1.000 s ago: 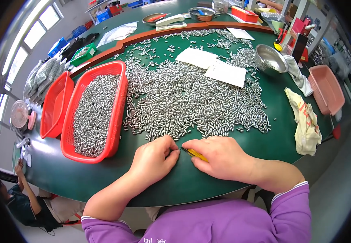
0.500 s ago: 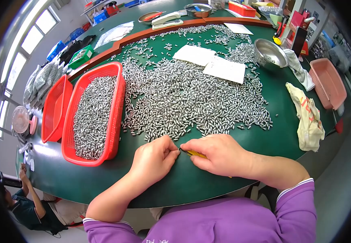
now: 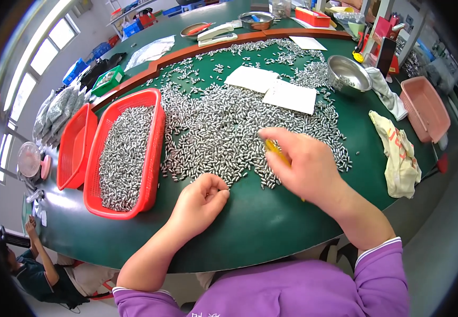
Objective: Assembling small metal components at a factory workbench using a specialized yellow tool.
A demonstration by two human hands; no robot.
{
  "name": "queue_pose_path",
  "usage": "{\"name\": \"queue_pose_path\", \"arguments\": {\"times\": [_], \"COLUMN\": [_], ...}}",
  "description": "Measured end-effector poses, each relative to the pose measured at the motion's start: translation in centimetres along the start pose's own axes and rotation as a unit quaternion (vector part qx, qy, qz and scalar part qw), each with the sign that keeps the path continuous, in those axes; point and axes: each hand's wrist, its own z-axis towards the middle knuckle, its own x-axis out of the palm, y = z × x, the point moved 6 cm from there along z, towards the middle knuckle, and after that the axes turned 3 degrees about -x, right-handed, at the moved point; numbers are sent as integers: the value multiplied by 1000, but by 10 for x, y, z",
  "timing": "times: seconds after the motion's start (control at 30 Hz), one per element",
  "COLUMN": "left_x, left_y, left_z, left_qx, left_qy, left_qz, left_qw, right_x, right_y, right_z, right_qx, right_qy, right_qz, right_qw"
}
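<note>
Small silvery, bullet-shaped metal pieces (image 3: 213,121) cover the middle of the green table (image 3: 250,222) in a wide loose layer. My right hand (image 3: 305,164) is above the near right part of this layer, closed around a slim yellow-handled tool (image 3: 276,150); its working tip is hard to make out. My left hand (image 3: 200,203) rests at the near edge of the layer, its thumb and fingers pinched together. Whatever they hold, if anything, is hidden. A red plastic basket (image 3: 157,137) full of the same pieces stands left of my left hand.
Another red basket (image 3: 73,150) leans beside the full one. White paper sheets (image 3: 291,96) lie on the pieces. A metal bowl (image 3: 349,74), a cream cloth (image 3: 395,153) and a pink basket (image 3: 424,108) are on the right. A wooden rail (image 3: 197,50) borders the back; a seated person (image 3: 44,269) is far left.
My right hand has moved away from my left, forward and to the right over the pieces, carrying the yellow-handled tool. My left hand has stayed nearly in place, shifting slightly left.
</note>
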Motion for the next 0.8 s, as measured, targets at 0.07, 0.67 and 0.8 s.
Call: {"name": "queue_pose_path", "arguments": {"times": [0.07, 0.67, 0.8], "left_x": [2, 23, 23], "left_y": [-2, 3, 1], "left_z": [0, -2, -1], "left_qx": [-22, -63, -46], "left_qy": [33, 228, 243], "left_qz": [-151, -493, -502], "left_qw": [988, 837, 829], "right_x": [4, 45, 41], "right_y": [-16, 19, 17], "right_z": [1, -11, -5], "right_qx": [-11, -129, -112], "right_qy": [-3, 87, 72], "right_qz": [-66, 1, 72], "right_qw": [998, 988, 988]}}
